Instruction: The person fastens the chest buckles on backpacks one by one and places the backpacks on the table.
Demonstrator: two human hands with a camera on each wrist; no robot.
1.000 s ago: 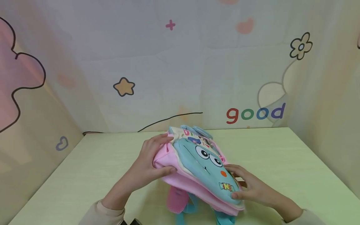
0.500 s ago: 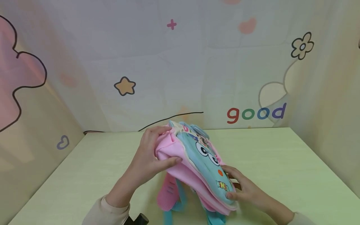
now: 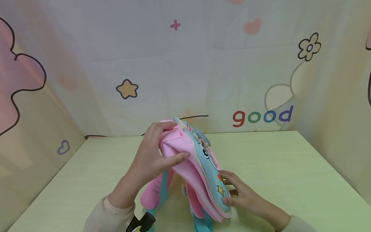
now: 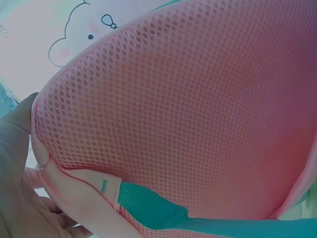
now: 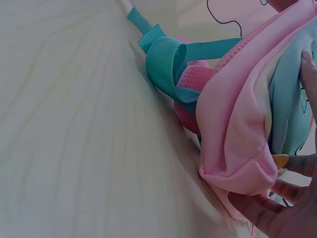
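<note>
A pink child's backpack (image 3: 181,146) with a light-blue cartoon-face front pocket (image 3: 204,161) stands tilted on the table, its side toward me. My left hand (image 3: 150,158) grips the pink side, thumb on the near face and fingers over the far edge. At the pocket's lower end, my right hand (image 3: 243,195) holds the bag with bent fingers. The left wrist view shows the pink mesh back panel (image 4: 173,109) and a teal strap (image 4: 153,206), with the left hand (image 4: 20,173) at the edge. In the right wrist view, the right hand's fingers (image 5: 252,210) reach under the pink corner.
Teal straps and a pink padded shoulder strap (image 3: 152,193) hang toward the table's near side. The pale wood-grain table (image 3: 275,161) meets a printed cloth backdrop (image 3: 156,64) behind and at both sides. A black device (image 3: 145,220) sits by the left sleeve.
Both hands have turned the backpack: its face now points more to the right, and its side and back straps show more. The left hand rose slightly; the right hand shifted left.
</note>
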